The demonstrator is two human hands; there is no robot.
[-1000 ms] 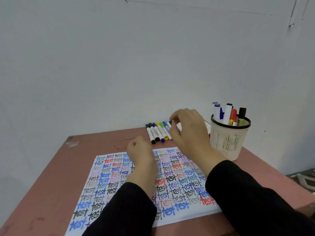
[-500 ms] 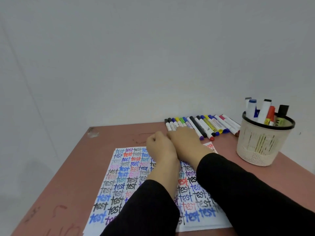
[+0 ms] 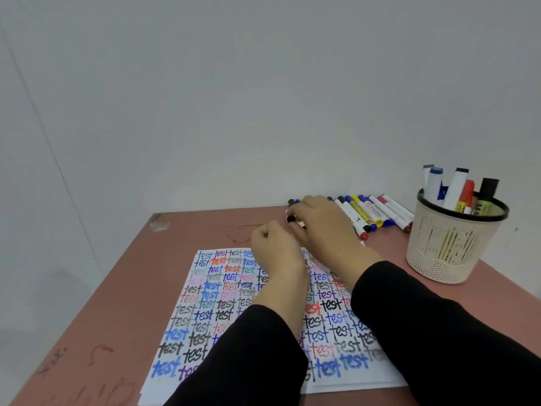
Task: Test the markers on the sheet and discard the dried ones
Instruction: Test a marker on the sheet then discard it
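I count one sheet (image 3: 210,303) on one desk (image 3: 117,288); one mesh cup (image 3: 445,253) at two o'clock from the sheet; five cup markers (image 3: 456,186) standing in it, perhaps a sixth behind; loose markers (image 3: 371,212) in one row at one o'clock, seven or eight showing clear, two more caps at the row's nine o'clock end, others hidden; one held marker (image 3: 290,218); two grips, left grip (image 3: 275,250) and right grip (image 3: 325,230); two black sleeves (image 3: 439,332).

Reddish scribbled table (image 3: 102,288), plain grey wall (image 3: 263,98)
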